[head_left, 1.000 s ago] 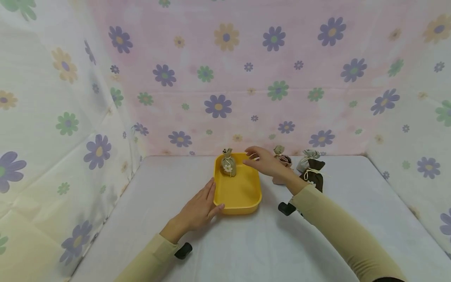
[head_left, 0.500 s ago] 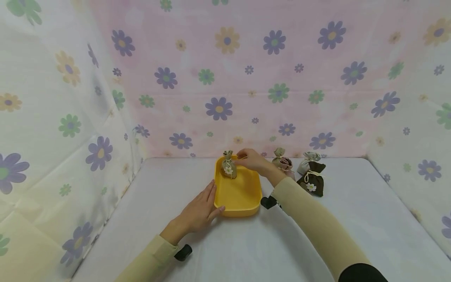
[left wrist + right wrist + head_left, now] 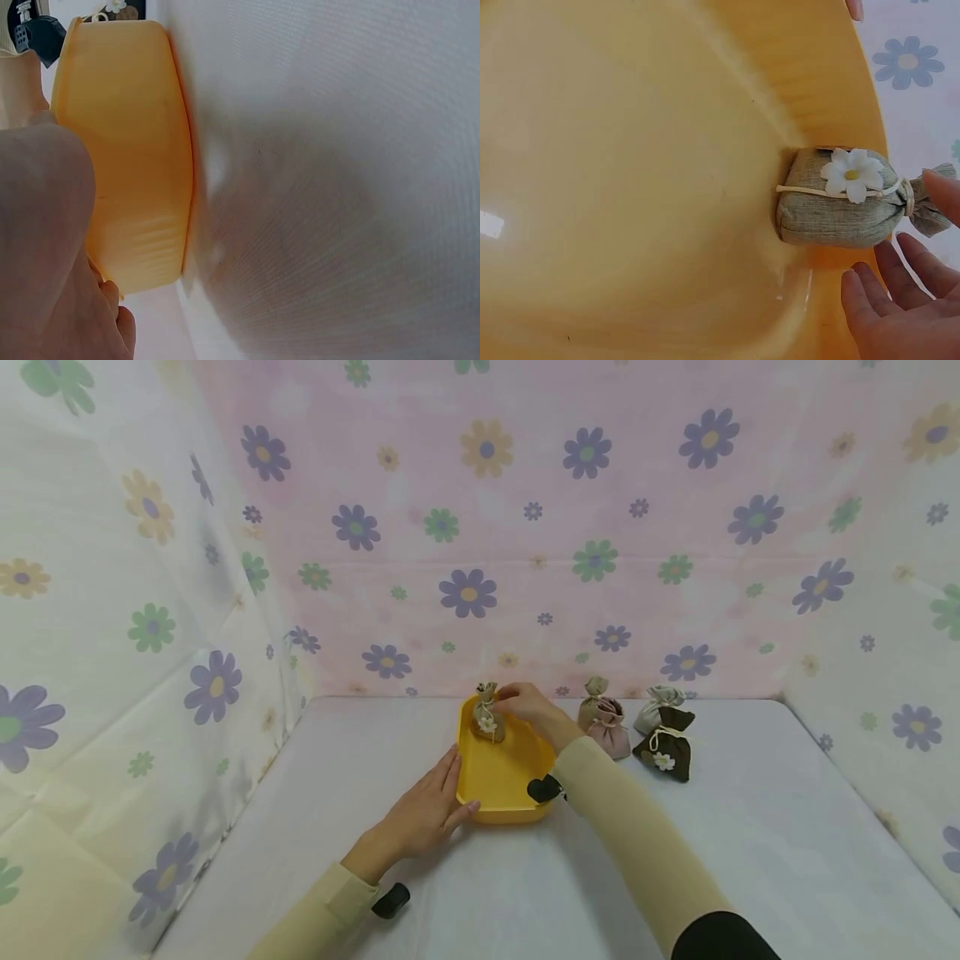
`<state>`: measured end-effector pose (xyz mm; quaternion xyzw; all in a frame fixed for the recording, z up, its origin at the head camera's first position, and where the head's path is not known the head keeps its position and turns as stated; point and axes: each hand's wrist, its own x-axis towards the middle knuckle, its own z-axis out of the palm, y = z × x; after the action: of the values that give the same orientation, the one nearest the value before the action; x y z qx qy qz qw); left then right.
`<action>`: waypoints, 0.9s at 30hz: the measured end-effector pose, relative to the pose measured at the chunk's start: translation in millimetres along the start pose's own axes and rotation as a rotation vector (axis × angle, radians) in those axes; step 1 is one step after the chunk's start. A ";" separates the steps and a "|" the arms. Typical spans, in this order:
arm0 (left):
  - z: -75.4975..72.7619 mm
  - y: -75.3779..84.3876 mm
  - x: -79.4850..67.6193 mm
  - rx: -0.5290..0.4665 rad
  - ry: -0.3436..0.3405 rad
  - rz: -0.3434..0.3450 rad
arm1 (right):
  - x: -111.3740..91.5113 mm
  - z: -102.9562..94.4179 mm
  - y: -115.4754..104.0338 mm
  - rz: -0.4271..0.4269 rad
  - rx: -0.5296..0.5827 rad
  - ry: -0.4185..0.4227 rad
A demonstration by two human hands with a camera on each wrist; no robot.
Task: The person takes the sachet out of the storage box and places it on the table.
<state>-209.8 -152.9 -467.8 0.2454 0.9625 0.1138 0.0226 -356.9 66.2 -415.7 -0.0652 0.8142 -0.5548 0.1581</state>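
A small olive-grey drawstring pouch (image 3: 488, 727) with a white flower stands in the far left corner of the yellow tray (image 3: 495, 781). My right hand (image 3: 527, 706) is at the pouch's right side. In the right wrist view its thumb (image 3: 943, 196) lies over the tied neck, while the loosely spread fingers (image 3: 900, 277) are just beside the pouch (image 3: 829, 217). My left hand (image 3: 422, 812) rests against the tray's left side with straight fingers, its thumb at the near left corner. The left wrist view shows that hand along the tray's outer wall (image 3: 131, 150).
Right of the tray, several more pouches stand on the white cloth (image 3: 750, 827): a beige one (image 3: 593, 697), a pink one (image 3: 610, 735), a light grey one (image 3: 657, 700) and a dark brown one (image 3: 667, 750). A flowered cloth wall (image 3: 525, 552) rises behind.
My right hand has moved left over the tray to the olive-grey pouch, uncovering the pink and brown pouches. The left hand has stayed at the tray, and the pouch stands where it was.
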 end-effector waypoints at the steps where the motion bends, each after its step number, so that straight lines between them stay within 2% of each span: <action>1: -0.2 0.2 -0.7 0.003 0.002 0.002 | 0.0 1.4 0.5 0.011 0.004 0.002; 9: -1.3 0.5 -2.7 0.011 0.025 0.019 | 3.7 12.6 3.0 0.031 0.021 0.020; 14: -1.7 1.6 -2.2 0.007 0.026 0.029 | 6.9 16.8 6.2 0.033 -0.014 0.076; 18: -1.8 2.5 -1.7 0.014 0.023 0.022 | 9.2 16.2 6.8 0.001 -0.055 0.090; 27: -1.2 1.7 -1.7 0.013 0.022 0.014 | 3.1 5.2 6.7 -0.085 -0.058 0.015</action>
<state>-207.6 -152.5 -466.3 0.2509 0.9616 0.1105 0.0098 -357.6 63.2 -424.2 -0.1004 0.8277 -0.5376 0.1263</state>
